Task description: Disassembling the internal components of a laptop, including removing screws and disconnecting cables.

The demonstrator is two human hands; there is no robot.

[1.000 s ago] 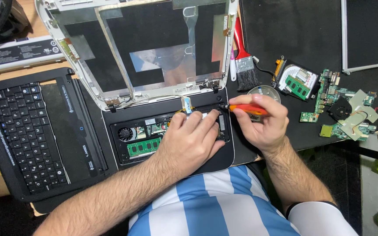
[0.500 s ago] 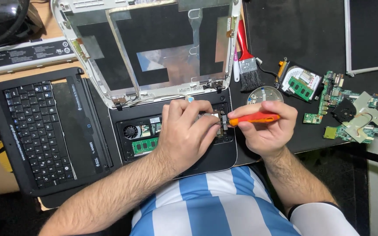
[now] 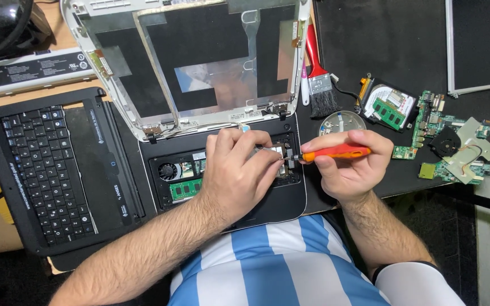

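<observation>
A: We start with the biggest piece: the laptop base (image 3: 222,187) sits at the near edge of the counter (image 3: 392,34), its lid shell (image 3: 182,62) tilted back with the screen panel gone, only foil and black backing showing.

B: And the keyboard deck (image 3: 46,170) lies off to the left, just beside the base, so we judge the top cover is already stripped.

A: Agreed. A loose screen panel (image 3: 480,45) lies far right, with a circuit board and fan (image 3: 455,144) and a drive (image 3: 389,105) pulled out near it, and a red-handled brush (image 3: 319,73) beside the lid.

B: What is left inside? We see a small fan and a green memory stick (image 3: 184,188) seated in the open bay.

A: So the bay is not emptied yet, as we read it. Our left hand (image 3: 239,175) lies curled over the bay, fingertips pressing a small part we cannot make out.

B: Our right hand (image 3: 344,167) is closed around the orange screwdriver (image 3: 327,153), its tip at the bay's right edge.
</observation>
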